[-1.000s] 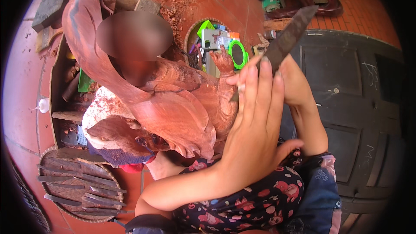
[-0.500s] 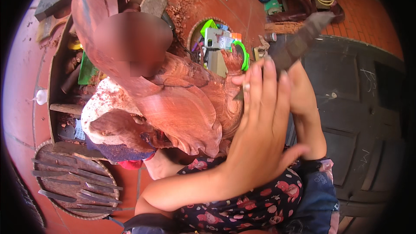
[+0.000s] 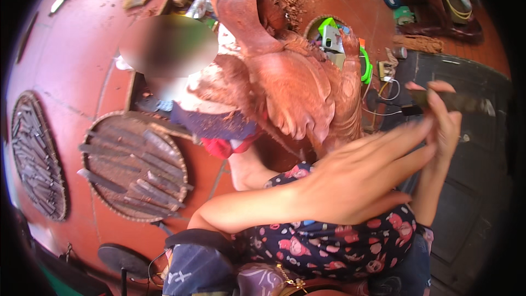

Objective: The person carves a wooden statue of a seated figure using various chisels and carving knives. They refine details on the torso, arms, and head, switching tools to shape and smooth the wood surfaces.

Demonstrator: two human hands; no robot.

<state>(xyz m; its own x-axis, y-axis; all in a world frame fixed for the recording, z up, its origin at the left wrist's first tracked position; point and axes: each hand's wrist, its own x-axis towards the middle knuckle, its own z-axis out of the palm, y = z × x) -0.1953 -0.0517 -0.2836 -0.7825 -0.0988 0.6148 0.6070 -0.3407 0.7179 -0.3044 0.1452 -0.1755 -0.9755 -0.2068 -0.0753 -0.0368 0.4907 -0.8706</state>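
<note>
My right hand (image 3: 446, 123) is closed around a dark, flat carving chisel (image 3: 466, 101), held over the dark panel and apart from the wood; motion smears its blade. My left hand (image 3: 367, 172) is open beside it, fingers stretched out, its tips close to the right hand's wrist and palm. To the left of both hands lies a tilted reddish wooden statue (image 3: 296, 87) with carved folds, a face and a small raised arm (image 3: 352, 49). Neither hand touches the statue. Patterned dark cloth (image 3: 329, 246) covers my lap below the hands.
Flat chisels lie on a round woven tray (image 3: 104, 156) at the left, with a second tray (image 3: 16, 126) of tools farther left. Behind the statue stands a basket (image 3: 312, 24) with a phone and green items. A dark panelled board (image 3: 466, 186) fills the right.
My right hand has drawn the chisel off the statue and out to the right. My left hand has come away from the wood too. The view has shifted left, showing more tools.
</note>
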